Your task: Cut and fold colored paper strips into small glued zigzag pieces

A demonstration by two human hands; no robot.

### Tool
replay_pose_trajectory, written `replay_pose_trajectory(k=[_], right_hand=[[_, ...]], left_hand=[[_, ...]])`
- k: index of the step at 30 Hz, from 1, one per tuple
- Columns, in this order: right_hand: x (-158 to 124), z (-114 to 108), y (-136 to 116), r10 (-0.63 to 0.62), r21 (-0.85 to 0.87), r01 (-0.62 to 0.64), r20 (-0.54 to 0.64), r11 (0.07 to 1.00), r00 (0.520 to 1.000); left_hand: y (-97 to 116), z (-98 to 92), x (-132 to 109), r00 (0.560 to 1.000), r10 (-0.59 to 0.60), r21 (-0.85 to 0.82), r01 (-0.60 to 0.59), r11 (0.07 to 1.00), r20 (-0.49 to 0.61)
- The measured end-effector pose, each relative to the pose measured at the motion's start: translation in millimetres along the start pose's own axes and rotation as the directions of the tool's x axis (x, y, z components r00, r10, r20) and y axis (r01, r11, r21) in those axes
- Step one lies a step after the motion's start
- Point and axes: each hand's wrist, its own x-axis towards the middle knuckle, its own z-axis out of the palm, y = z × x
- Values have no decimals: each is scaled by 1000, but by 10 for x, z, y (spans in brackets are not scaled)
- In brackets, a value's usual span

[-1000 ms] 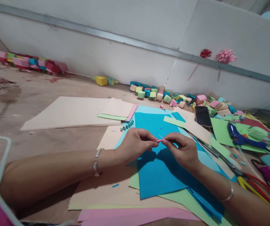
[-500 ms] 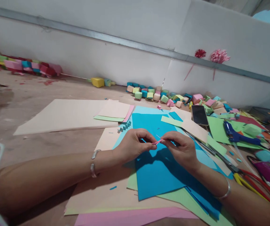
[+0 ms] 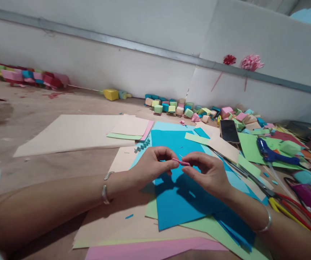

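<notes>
A narrow pink paper strip (image 3: 183, 163) spans the small gap between my two hands. My left hand (image 3: 155, 163) pinches one end of it between thumb and fingers. At the other end, my right hand (image 3: 209, 171) has its thumb and forefinger closed around the strip, with the fingertips partly hiding it. Both hands hover over a blue paper sheet (image 3: 179, 211), where their shadow falls. A zigzag-folded teal strip (image 3: 142, 145) lies beyond my left wrist. Scissors with red and yellow handles (image 3: 280, 207) rest beside my right forearm.
Along the wall stand several coloured paper blocks (image 3: 165, 107). At right lie a phone (image 3: 229, 131), a blue glue gun (image 3: 275, 153) and a magenta power strip (image 3: 310, 200). A large cream sheet (image 3: 71, 135) spreads out at left. Two paper flowers (image 3: 252, 63) hang on the wall rail.
My fingers have shifted slightly around the pink strip, and more of it now shows between them. The right thumb has dropped a little away from the forefinger.
</notes>
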Motion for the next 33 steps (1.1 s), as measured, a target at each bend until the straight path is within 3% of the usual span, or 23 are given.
replay_pose_trajectory(k=[8,12,17,33], right_hand=[[-28,32,-14,23,-222,-36,-63,974,998],[-36,38,-3,-4,-289,-16,-69,957,998],[-38,50,-4,-44,-337,20,-61,941,997],[-28,105,-1,-52,-394,4,-110,919,993]], left_hand=[[-31,-5,-5,1000,-4,2,4,1000,8],[-14,8,-14,1000,-19,164,21,986,-14],[-25,15,-23,993,115,354,-108,929,1],[-27,60,-79,948,317,522,-273,808,6]])
